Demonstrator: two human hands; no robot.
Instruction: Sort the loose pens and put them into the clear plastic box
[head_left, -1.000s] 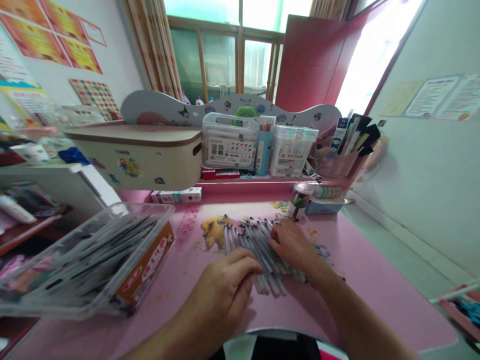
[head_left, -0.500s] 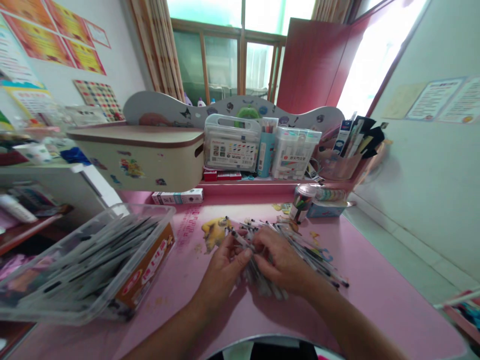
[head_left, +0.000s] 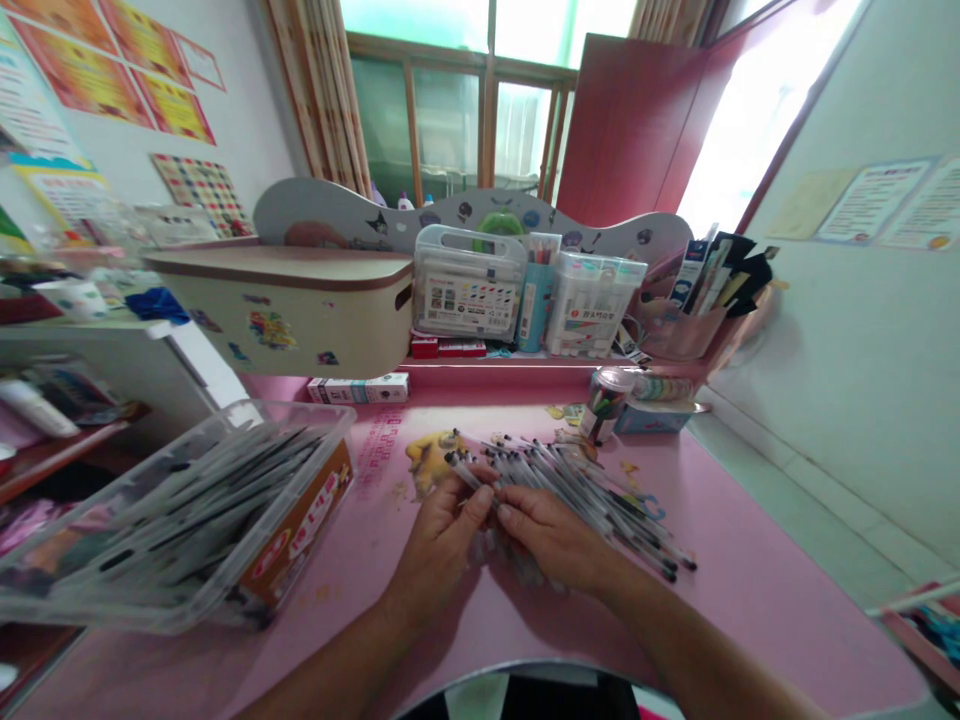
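Observation:
My left hand is closed around a few slim clear pens, their dark ends sticking out past the fingers. My right hand meets it, thumb and fingers pinched at the same pens; the exact grip there is hidden. Beneath and beyond both hands, a loose pile of similar pens with black tips fans out over the pink desk. To the left stands a clear plastic bin filled with many grey-looking pens.
A lidded cream storage box, a clear-handled marker case, a blue pencil holder and a white marker box line the raised shelf. Behind the pile stand a clear jar and a blue box.
My right hand has drawn its fingers in and lowered slightly toward my left thumb. More of the pile behind it shows. The view has shifted a little.

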